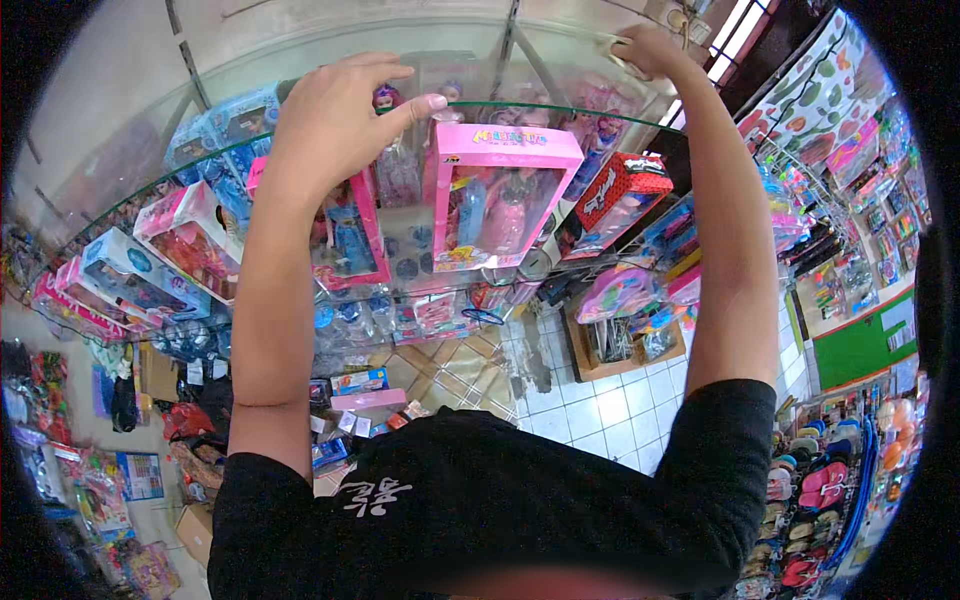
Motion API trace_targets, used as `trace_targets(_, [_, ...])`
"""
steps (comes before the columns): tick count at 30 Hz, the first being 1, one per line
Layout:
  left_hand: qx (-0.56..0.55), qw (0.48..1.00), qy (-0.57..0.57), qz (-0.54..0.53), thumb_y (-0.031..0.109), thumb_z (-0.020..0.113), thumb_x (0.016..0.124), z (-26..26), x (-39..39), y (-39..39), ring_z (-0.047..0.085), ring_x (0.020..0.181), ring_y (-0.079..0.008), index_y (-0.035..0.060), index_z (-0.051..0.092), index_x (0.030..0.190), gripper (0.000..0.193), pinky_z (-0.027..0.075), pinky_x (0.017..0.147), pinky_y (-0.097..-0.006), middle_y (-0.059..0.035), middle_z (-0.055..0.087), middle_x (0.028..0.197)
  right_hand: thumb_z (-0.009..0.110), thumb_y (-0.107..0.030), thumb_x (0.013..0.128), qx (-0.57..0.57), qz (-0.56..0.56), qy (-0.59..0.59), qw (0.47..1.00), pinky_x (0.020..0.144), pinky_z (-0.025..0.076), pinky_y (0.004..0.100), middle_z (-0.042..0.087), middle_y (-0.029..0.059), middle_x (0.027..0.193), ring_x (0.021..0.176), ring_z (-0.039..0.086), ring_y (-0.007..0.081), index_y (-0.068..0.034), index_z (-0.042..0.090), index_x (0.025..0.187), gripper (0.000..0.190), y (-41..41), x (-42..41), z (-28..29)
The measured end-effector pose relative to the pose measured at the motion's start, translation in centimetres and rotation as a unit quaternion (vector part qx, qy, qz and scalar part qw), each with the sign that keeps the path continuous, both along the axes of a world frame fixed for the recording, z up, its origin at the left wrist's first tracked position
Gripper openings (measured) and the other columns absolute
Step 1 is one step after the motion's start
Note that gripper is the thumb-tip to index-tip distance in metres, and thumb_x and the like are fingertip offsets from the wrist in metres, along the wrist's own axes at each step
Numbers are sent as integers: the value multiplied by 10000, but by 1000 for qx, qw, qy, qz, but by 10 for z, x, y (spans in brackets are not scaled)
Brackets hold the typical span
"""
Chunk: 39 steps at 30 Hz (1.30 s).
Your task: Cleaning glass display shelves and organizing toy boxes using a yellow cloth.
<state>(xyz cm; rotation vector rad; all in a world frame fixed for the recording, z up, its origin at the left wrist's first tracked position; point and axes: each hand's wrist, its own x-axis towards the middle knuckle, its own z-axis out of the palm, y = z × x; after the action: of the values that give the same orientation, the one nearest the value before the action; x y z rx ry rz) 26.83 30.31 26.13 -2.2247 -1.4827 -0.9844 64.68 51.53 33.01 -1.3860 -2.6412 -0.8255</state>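
Observation:
My left hand [334, 124] rests at the green-tinted edge of a glass shelf [637, 118], its thumb spread along that edge and nothing held. Farther right, my raised right hand [651, 54] is closed on a pale cloth [606, 49] over the glass; part of the cloth is hidden by the fingers. Just under the edge stands a pink window box with a doll [508, 139]. Another pink doll box [349, 232] is partly covered by my left forearm. A red polka-dot toy box [630, 187] leans to the right of them.
White and blue doll boxes [142, 266] line the shelf at left. Below, an open cardboard box [600, 367] stands on the tiled floor [622, 412]. Small boxes [367, 397] lie on the floor in front of me. Sandals [821, 484] hang on a rack at right.

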Motion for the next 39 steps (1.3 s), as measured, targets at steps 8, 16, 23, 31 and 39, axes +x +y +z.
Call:
trace_targets(8, [-62, 997, -43, -13, 565, 590, 792, 2, 32, 7, 608, 1026, -313, 77, 686, 1054, 562, 478, 887, -401, -110, 651, 1117, 516, -426, 805, -44, -35, -65, 996, 829, 481, 421, 646, 239, 1002, 910, 626, 376, -31, 669, 1010, 471, 75, -6, -4])
trace_targets(16, [-23, 1000, -10, 14, 503, 603, 812, -5, 9, 2, 611, 958, -291, 57, 663, 1088, 528, 477, 847, -375, -97, 641, 1115, 559, -328, 771, -90, 107, 122, 983, 798, 486, 379, 660, 221, 956, 862, 641, 326, -38, 638, 1108, 452, -64, -32, -9])
trace_targets(23, [-36, 999, -21, -9, 441, 613, 836, -3, 13, 4, 629, 908, -292, 27, 649, 1092, 489, 480, 827, -346, -130, 642, 1110, 558, -355, 820, -26, -154, 17, 988, 810, 486, 443, 653, 244, 950, 852, 627, 404, -9, 648, 1010, 405, -64, 107, -1])
trace_targets(31, [-65, 995, -60, -49, 378, 649, 832, 9, -22, -19, 632, 968, -294, 6, 672, 1024, 419, 485, 850, -338, -152, 643, 1108, 564, -369, 760, -98, 48, 207, 972, 752, 490, 441, 654, 230, 834, 785, 648, 355, 6, 657, 951, 431, -84, -34, -13])
trace_targets(39, [-18, 998, -33, 49, 391, 646, 828, 1, -132, -63, 630, 959, -304, 12, 688, 966, 405, 483, 835, -359, -139, 672, 1004, 573, -362, 737, -163, 183, 175, 954, 778, 503, 422, 675, 197, 838, 800, 649, 356, -43, 690, 933, 392, -121, -251, -7])
